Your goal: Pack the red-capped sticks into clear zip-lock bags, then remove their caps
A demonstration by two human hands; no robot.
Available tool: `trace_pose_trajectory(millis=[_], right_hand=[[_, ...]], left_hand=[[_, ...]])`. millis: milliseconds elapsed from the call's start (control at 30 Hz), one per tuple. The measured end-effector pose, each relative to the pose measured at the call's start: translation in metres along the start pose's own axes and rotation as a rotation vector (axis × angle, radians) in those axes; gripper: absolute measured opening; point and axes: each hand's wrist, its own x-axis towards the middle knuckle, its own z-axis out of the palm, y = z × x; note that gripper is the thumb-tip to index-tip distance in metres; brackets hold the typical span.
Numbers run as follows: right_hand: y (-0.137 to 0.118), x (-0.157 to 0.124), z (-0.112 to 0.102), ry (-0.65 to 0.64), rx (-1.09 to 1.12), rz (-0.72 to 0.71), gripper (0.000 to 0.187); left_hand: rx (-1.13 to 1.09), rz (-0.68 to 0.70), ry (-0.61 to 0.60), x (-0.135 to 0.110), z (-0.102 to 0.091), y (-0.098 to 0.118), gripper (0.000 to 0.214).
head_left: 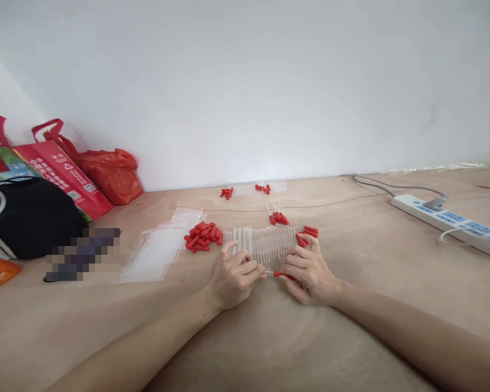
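My left hand [233,277] is pinched on one end of a thin clear tube [268,271]. My right hand [308,275] pinches a small red cap [281,275] at the tube's other end. Both hands rest on the tan table, just in front of a row of clear tubes [265,241] lying side by side. A pile of red caps [203,236] lies left of the row. A few more red caps [308,233] lie right of it, by my right fingers. Capped tubes [276,215] lie behind the row.
Clear zip bags [155,251] lie left of the caps. Red bags [69,169] and a black bag [28,215] stand at far left. A white power strip [449,222] with cables sits at right. More caps and bags [261,188] lie by the wall.
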Motion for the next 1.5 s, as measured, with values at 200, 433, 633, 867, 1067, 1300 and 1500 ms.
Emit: trace_pose_trajectory(millis=[200, 433, 633, 867, 1067, 1300, 1500], right_hand=[[0.017, -0.003, -0.007, 0.070, -0.029, 0.214, 0.018], [0.051, -0.004, -0.005, 0.202, -0.093, 0.498, 0.024], [0.083, -0.014, -0.008, 0.243, -0.080, 0.789, 0.027], [0.094, -0.018, -0.008, 0.110, 0.035, 0.904, 0.029], [0.083, -0.015, -0.011, 0.024, -0.158, 0.863, 0.027], [0.081, -0.015, -0.012, -0.004, -0.170, 0.894, 0.030], [0.079, -0.015, -0.008, 0.077, -0.203, 0.863, 0.033]], left_hand=[[-0.040, -0.096, 0.039, -0.014, -0.004, -0.018, 0.016], [-0.083, -0.257, -0.033, -0.014, 0.003, -0.026, 0.034], [-0.053, -0.253, 0.097, 0.003, 0.011, -0.040, 0.025], [-0.085, -0.251, 0.077, 0.021, 0.030, -0.035, 0.015], [-0.116, -0.189, -0.059, 0.021, 0.036, -0.028, 0.014], [-0.193, -0.178, -0.106, 0.015, 0.034, -0.028, 0.017], [-0.249, -0.173, -0.087, 0.012, 0.030, -0.026, 0.045]])
